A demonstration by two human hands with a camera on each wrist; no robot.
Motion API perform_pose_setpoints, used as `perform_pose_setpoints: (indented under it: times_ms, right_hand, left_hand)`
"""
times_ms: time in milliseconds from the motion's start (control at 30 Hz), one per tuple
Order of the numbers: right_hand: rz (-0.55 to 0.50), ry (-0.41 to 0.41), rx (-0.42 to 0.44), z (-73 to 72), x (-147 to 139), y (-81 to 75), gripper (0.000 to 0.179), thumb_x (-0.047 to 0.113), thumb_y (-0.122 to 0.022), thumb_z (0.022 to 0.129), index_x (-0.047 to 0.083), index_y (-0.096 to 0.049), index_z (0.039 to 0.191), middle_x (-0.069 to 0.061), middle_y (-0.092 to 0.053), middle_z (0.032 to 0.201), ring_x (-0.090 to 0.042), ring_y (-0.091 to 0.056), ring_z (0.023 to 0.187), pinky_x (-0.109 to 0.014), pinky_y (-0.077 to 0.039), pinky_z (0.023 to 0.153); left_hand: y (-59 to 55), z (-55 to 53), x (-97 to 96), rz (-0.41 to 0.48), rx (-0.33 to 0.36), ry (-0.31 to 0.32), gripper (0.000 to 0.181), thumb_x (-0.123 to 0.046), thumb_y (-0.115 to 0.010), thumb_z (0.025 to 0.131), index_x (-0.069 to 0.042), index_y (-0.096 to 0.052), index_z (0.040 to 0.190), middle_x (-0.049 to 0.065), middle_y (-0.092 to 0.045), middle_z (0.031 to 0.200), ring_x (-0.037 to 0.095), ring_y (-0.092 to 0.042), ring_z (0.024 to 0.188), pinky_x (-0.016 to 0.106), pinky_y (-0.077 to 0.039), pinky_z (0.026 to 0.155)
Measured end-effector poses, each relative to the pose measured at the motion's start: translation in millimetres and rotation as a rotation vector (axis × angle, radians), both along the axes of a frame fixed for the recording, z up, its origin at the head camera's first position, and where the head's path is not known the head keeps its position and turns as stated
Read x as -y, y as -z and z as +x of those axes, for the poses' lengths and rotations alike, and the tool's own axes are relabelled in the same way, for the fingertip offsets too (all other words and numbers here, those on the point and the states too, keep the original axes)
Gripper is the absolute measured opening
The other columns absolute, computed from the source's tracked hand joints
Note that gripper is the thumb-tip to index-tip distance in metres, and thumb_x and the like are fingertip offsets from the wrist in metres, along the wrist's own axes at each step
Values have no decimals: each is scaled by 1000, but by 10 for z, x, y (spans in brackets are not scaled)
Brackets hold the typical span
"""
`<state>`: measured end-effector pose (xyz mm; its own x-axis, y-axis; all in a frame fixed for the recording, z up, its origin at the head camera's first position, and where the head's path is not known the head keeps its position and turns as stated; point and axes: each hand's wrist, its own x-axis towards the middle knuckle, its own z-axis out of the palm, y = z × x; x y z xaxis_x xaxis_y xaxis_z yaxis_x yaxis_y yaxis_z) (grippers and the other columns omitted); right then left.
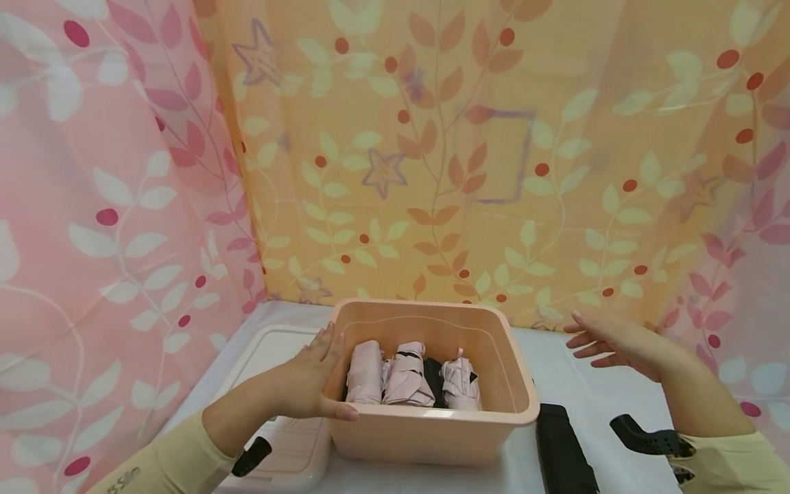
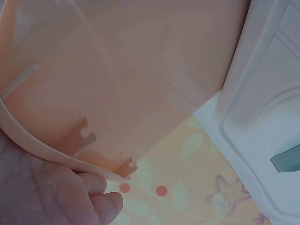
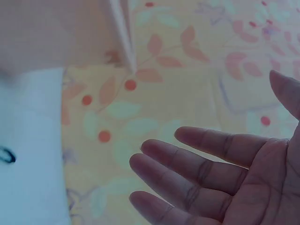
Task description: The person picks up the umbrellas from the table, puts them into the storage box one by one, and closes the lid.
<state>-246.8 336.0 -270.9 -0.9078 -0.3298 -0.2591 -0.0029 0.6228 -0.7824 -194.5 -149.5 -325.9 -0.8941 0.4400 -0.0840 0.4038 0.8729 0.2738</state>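
Observation:
A peach plastic storage box (image 1: 426, 436) stands on the white table. Inside lie several rolled pale-pink bundles that look like folded umbrellas (image 1: 407, 377), with a dark item (image 1: 434, 377) between two of them. My left hand (image 1: 302, 381) rests on the box's left rim, fingers extended along it and thumb on the front rim. In the left wrist view, the palm meets the rim (image 2: 42, 152). To the right of the box, my right hand (image 1: 623, 343) hovers with fingers spread, touching nothing. A long black item (image 1: 564, 449), possibly a folded umbrella, lies below it.
A white lid (image 1: 290, 453) lies left of the box, partly beneath my left forearm; a grey-green latch (image 2: 288, 159) shows on it in the left wrist view. Patterned curtains (image 1: 432, 171) enclose the table at the back and sides.

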Motion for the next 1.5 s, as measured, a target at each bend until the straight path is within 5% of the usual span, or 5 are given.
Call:
perform_pose_setpoints:
  times_ms: [400, 833, 1300, 1500]
  right_hand:
    - [1, 100, 157, 143, -341, 612, 63, 43, -40, 95, -10, -39, 129, -13, -61, 107, -31, -60, 97, -50, -49, 78]
    - [-39, 92, 237, 291, -520, 1214, 52, 29, -55, 91, -14, -43, 119, -21, -58, 110, -36, -59, 94, -52, -49, 72]
    - [-15, 119, 308, 343, -472, 1666, 39, 34, -56, 90, -4, -56, 99, -9, -61, 85, -23, -60, 80, -44, -51, 68]
    - [100, 236, 263, 325, -271, 1776, 45, 40, -66, 82, -2, -53, 93, -7, -58, 78, -19, -58, 69, -36, -50, 61]
  left_hand:
    - [19, -11, 22, -7, -12, 1, 125, -80, -53, 61, -4, -3, 146, 18, 13, 150, 31, 7, 138, 51, -12, 109]
    - [1, -34, 10, -2, -18, 13, 124, -78, -55, 63, -4, -1, 146, 18, 13, 150, 32, 6, 138, 51, -11, 109]
    - [22, 2, -3, -8, -1, -6, 125, -79, -54, 60, -5, -1, 147, 16, 14, 151, 31, 7, 138, 51, -12, 109]
    - [21, 20, -4, -2, 2, -11, 125, -79, -54, 60, -5, -2, 147, 16, 13, 151, 32, 6, 138, 53, -13, 108]
